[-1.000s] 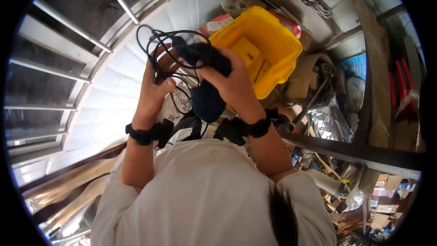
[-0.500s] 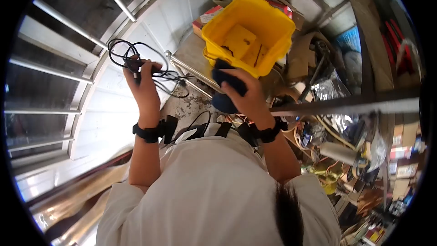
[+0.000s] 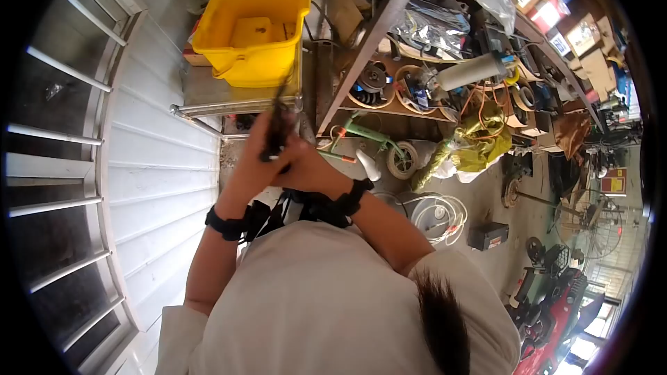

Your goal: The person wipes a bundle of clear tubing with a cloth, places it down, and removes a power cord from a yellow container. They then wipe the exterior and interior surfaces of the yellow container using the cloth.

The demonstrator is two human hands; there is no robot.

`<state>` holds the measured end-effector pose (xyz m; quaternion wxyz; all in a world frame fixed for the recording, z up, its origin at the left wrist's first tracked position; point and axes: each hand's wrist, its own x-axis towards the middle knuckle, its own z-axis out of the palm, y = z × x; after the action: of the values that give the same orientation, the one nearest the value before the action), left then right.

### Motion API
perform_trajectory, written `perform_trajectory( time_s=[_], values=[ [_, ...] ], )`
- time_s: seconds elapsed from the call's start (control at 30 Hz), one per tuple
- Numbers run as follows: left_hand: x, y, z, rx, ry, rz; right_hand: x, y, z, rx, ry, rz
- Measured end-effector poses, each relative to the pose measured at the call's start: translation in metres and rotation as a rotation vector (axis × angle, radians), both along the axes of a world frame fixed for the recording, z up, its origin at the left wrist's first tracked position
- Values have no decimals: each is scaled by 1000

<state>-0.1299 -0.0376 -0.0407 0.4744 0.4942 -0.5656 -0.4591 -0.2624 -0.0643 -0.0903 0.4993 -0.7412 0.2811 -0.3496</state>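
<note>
My left hand point(image 3: 250, 170) is closed on a dark bundle, the black cable point(image 3: 279, 128), held upright in front of my body. My right hand point(image 3: 313, 170) meets it from the right, fingers closed at the bundle's lower end. Motion blurs the fingertips and the cable's loops. Just beyond the hands, a yellow plastic bucket point(image 3: 253, 66) rests on a metal-framed stand point(image 3: 233, 105). Some small dark bits lie inside it. The dark blue soft item seen earlier is out of sight.
A white ribbed wall and barred window point(image 3: 69, 132) run along the left. Shelving point(image 3: 375, 45) with boxed parts and a grey cylinder point(image 3: 472, 71) stands to the right. On the floor are a green scooter point(image 3: 375, 139), a coiled white hose point(image 3: 445, 219) and a black box point(image 3: 488, 236).
My view has turned right, so the bucket appears farther left. The hands, apart before, have come together at the cable, now gathered tighter. The dark blue item has left my right hand.
</note>
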Motion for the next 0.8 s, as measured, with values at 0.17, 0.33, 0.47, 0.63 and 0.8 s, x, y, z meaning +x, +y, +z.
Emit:
perform_trajectory(
  time_s=[0.17,0.33,0.47,0.63,0.8],
  values=[
    [-41,11,7,-78,-139,-194,-50,15,-30,269,-250,-306],
    [-29,20,-1,-86,-292,-190,-128,2,1,279,-42,-662],
    [-2,24,-24,109,-278,-16,-203,-58,6,100,102,-699],
    [9,18,-44,269,-384,37,-222,-177,11,83,36,-852],
    [4,12,-50,272,-213,130,-232,-303,18,140,-231,-1045]
  ],
)
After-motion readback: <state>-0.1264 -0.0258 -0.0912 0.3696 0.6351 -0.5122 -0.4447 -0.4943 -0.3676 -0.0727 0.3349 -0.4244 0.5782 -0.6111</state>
